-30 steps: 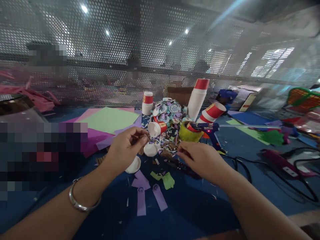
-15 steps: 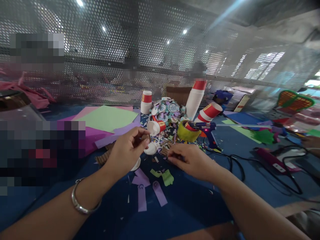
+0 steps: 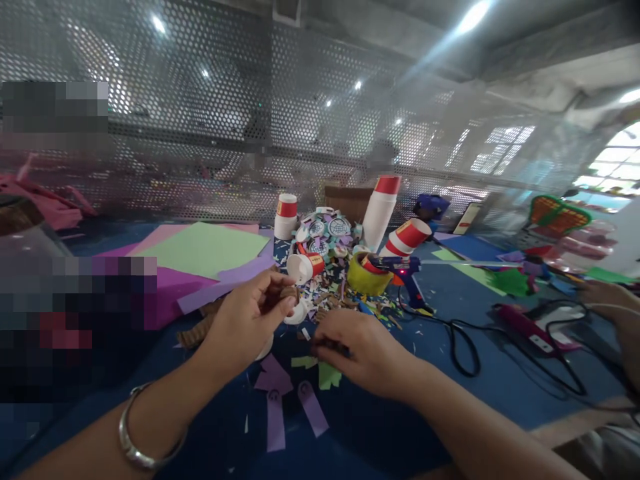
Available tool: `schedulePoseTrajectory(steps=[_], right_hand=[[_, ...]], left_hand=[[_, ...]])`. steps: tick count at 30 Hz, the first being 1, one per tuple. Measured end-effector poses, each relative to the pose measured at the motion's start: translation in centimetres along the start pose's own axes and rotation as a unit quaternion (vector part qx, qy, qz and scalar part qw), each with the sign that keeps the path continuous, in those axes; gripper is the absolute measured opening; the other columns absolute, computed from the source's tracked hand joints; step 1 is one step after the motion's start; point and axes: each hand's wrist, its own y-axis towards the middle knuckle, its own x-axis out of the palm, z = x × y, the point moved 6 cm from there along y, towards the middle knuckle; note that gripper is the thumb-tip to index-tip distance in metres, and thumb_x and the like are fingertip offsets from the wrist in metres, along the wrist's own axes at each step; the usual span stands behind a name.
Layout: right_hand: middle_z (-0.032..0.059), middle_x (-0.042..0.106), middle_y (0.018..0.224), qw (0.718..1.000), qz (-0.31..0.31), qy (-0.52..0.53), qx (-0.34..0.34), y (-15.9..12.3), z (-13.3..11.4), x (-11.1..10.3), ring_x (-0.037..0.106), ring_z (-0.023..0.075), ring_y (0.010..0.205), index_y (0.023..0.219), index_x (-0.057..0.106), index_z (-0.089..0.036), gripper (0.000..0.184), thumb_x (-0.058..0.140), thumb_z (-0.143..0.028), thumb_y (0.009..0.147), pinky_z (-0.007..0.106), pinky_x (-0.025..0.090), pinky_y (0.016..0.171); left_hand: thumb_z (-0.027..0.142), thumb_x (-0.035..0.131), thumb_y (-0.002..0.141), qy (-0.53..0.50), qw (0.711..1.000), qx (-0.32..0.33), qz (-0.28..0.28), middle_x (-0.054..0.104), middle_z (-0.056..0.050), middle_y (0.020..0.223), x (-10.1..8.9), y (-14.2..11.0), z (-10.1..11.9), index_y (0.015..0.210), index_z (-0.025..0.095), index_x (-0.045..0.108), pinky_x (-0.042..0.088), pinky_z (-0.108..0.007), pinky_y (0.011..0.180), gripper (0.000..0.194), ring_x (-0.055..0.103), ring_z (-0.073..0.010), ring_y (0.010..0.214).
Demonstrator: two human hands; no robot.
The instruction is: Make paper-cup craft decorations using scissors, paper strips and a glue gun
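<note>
My left hand (image 3: 247, 320) is pinched on a small brown cardboard piece (image 3: 286, 293) above the blue table. My right hand (image 3: 357, 347) rests low on the table with fingers curled on something dark I cannot make out. Between and beyond the hands lies a heap of paper scraps and brown cardboard bits (image 3: 335, 297). White cup bottoms (image 3: 295, 313) lie beside my left hand. Purple paper strips (image 3: 275, 417) and green cut-outs (image 3: 327, 375) lie just in front of the hands.
Red-and-white paper cups (image 3: 380, 210) stand and lie behind the heap, with a yellow tape roll (image 3: 365, 280) and a blue glue gun (image 3: 407, 273). Coloured paper sheets (image 3: 200, 250) lie at left. Black cables (image 3: 465, 340) and a pink tool (image 3: 530, 330) lie at right, near another person's hand (image 3: 607, 297).
My right hand has slid left and nearer to me across the table. My left hand keeps its pinch on the cardboard piece. The view has swung to the right.
</note>
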Motion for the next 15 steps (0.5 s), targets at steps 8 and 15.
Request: schedulePoseTrajectory(steps=[8,15], right_hand=[[0.0032,0.066,0.084,0.993,0.059,-0.039,0.097,-1.2,2.2,-3.5,0.059,0.0161,0.078,0.087,0.063,-0.019,0.013,0.052,-0.021,0.093,0.028,0.044,0.070],[0.0032,0.066,0.078,0.933,0.222,-0.093,0.267,-6.8,8.7,-8.8,0.060,0.0172,0.066,0.085,0.064,-0.021,0.019,0.057,-0.038,0.088,0.029,0.045,0.061]], left_hand=[[0.033,0.069,0.077,-0.103,0.991,-0.090,0.000,0.066,-0.001,0.077,0.4,-0.2,-0.1,0.088,0.017,0.063,0.049,-0.027,0.063,0.021,0.063,-0.0146,0.068],[0.030,0.066,0.079,-0.137,0.984,-0.116,0.022,0.064,-0.001,0.072,0.6,-0.1,-0.4,0.083,0.017,0.064,0.045,-0.025,0.059,0.014,0.058,-0.0126,0.062]])
